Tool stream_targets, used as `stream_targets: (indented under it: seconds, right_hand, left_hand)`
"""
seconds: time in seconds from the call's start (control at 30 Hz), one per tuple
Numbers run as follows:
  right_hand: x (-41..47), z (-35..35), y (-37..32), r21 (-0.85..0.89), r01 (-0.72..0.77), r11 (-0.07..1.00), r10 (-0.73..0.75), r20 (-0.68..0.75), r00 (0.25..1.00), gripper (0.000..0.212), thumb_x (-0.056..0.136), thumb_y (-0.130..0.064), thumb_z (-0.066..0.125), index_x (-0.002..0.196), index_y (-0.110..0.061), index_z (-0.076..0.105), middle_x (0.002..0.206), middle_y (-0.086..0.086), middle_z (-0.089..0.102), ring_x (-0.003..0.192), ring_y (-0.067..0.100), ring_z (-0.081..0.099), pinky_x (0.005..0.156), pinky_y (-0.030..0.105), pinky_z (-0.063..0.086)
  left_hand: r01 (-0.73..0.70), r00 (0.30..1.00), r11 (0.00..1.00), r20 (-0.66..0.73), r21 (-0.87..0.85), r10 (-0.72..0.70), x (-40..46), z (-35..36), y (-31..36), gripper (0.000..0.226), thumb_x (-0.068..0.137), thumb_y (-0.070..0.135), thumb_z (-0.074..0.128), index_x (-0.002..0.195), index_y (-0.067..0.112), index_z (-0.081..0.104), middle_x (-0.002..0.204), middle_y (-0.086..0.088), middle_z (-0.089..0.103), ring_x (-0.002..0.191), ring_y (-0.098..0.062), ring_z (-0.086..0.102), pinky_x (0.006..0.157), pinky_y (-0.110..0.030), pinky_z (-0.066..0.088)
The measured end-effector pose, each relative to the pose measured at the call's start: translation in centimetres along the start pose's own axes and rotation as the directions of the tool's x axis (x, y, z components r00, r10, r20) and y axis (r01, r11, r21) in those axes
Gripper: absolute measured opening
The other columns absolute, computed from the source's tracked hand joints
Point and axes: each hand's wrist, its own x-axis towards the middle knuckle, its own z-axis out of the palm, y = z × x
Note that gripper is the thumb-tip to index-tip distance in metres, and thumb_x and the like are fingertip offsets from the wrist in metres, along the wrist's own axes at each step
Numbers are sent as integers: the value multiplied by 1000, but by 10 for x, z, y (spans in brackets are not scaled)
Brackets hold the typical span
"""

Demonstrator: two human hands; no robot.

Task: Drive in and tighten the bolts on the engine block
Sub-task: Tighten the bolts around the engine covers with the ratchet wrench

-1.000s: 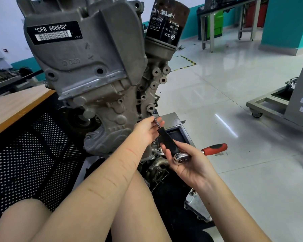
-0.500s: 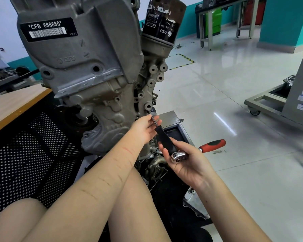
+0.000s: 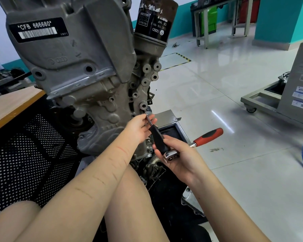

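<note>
Ratchet sits in the right hand, fingers curled round its chrome head, red-and-black handle sticking out past the hand to the right over the floor. Black socket extension runs from the ratchet head up and left to the left hand, which pinches the thin metal shaft between thumb and fingertips. Shaft tip points at the lowest boss on the engine block, just above the left hand's fingers; can't tell whether a bolt is seated there, too small. Black oil filter stands on top of the block, well above both hands. Wooden surface lies off to the left of the left forearm. Wheeled cart is far right of the right hand.
</note>
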Motion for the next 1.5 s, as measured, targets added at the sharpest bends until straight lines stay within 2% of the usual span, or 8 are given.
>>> stream_targets:
  seconds: [0.3,0.43,0.63,0.83,0.97,1.17,1.4,1.5]
  right_hand:
    - [-2,9,4,-400,202,894,-230,-23,973,24,81,7,60,104,0,61,81,15,67,58,20,67,63,37,59]
    - [0,13,7,-700,305,645,-388,44,921,24,78,5,57,80,-18,66,78,26,67,60,33,60,67,49,54]
    - [3,17,14,-835,360,416,-476,137,869,16,77,-1,54,88,-6,64,80,20,66,68,40,60,70,46,54]
    - [-1,17,8,-667,330,668,-407,43,913,34,77,5,58,60,-23,68,75,24,66,61,35,60,73,55,51]
    - [-1,15,2,-415,260,872,-267,44,963,26,82,7,57,73,-14,68,61,7,67,48,20,63,64,39,53]
    - [-1,16,-2,-197,142,970,-150,-28,988,9,83,9,57,86,2,61,62,17,67,52,25,65,51,30,57]
    - [-3,15,-4,-57,82,995,-86,-59,995,18,83,10,57,101,9,56,63,22,66,53,28,66,48,31,57]
    - [-3,14,-3,-46,74,996,-77,-77,994,22,83,10,58,105,11,56,70,24,65,56,30,66,48,31,57]
  left_hand:
    - [-15,999,999,28,-28,16,0,-1,-1,27,100,16,33,84,6,52,83,-1,60,69,-12,57,60,-26,48]
    - [-8,1000,999,23,-37,8,-3,0,0,30,101,15,31,81,4,51,82,-2,60,68,-13,57,61,-26,48]
    - [38,999,988,32,-151,-33,-2,1,0,31,100,16,32,81,3,52,76,-2,62,68,-14,56,64,-28,47]
    - [44,998,941,54,-336,-27,2,3,-4,33,100,18,33,80,0,52,51,-3,63,66,-15,56,84,-33,48]
    - [20,999,921,33,-389,-7,4,6,-3,31,100,16,36,77,1,51,46,-3,60,55,-14,58,85,-32,48]
    - [13,1000,919,17,-393,-7,3,7,-3,27,98,15,39,76,2,50,56,-2,60,38,-11,58,78,-31,48]
    - [17,999,943,34,-332,-6,-2,8,-3,30,99,16,37,75,2,51,73,-2,53,63,-12,51,70,-29,48]
    - [32,999,949,32,-315,-23,-3,6,-2,31,99,16,37,75,2,51,74,-2,54,64,-12,51,81,-30,45]
